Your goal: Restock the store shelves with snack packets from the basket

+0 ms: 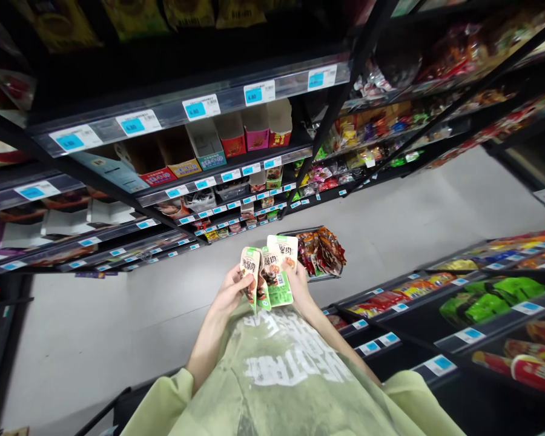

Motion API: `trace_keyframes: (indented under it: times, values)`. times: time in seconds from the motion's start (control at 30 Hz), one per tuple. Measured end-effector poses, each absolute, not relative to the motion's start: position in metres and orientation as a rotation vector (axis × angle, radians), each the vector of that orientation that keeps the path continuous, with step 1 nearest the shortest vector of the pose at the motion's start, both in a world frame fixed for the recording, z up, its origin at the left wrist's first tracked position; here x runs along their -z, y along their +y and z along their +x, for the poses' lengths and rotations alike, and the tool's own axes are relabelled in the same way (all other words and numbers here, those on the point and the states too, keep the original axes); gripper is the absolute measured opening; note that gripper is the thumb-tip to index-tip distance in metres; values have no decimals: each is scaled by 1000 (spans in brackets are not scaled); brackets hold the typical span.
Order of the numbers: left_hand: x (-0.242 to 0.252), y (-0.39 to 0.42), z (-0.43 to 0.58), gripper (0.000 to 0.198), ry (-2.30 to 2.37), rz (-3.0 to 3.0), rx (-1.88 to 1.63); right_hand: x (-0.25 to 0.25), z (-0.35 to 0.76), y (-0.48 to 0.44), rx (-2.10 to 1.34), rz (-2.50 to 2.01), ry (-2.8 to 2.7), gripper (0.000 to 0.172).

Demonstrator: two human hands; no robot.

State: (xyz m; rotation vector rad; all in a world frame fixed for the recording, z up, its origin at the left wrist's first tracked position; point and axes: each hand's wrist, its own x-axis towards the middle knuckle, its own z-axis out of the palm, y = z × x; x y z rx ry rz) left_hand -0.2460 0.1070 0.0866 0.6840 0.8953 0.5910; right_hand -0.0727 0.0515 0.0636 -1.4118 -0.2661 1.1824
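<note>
Several cream-and-green snack packets, fanned and overlapping, were held up just left of a black basket, which was partly hidden by them. Room for moving was given by the grey floor, stretching left of the basket and also beyond its upper right. That floor was bounded, above and left of the basket, by the labelled edges of a tall shelf rack; below and right of the basket, it was bordered by a second shelf rack. The packets were kept between both hands: their left edge was pinched by the left hand, their right edge gripped by the right hand, nearer the basket.
</note>
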Motion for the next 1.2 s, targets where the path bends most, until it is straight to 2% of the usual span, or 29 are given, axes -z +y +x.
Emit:
trace_keyframes:
  times: [0.2, 0.43, 0.63, 0.8, 1.03, 1.1, 1.2]
  values:
    - [-82, 102, -246, 45, 1026, 808, -681, -69, -69, 52, -1154, -1481, -455, 38]
    - [-70, 102, -243, 47, 1266, 1068, -785, -82, -70, 52, -654, -1750, -572, 42]
    - [-68, 95, -224, 49, 1123, 1001, -801, -98, -87, 53, -890, -1670, -987, 43]
    - [-71, 89, -216, 42, 1140, 1042, -851, -98, -89, 52, -886, -1563, -824, 45]
    - [-73, 87, -207, 36, 1214, 1055, -900, -117, -69, 36, -547, -1679, -717, 56]
    - [-78, 85, -205, 34, 1255, 1106, -884, -121, -66, 31, -496, -1758, -825, 52]
    - [-87, 81, -201, 32, 1306, 1195, -850, -123, -69, 29, -486, -1811, -1159, 34]
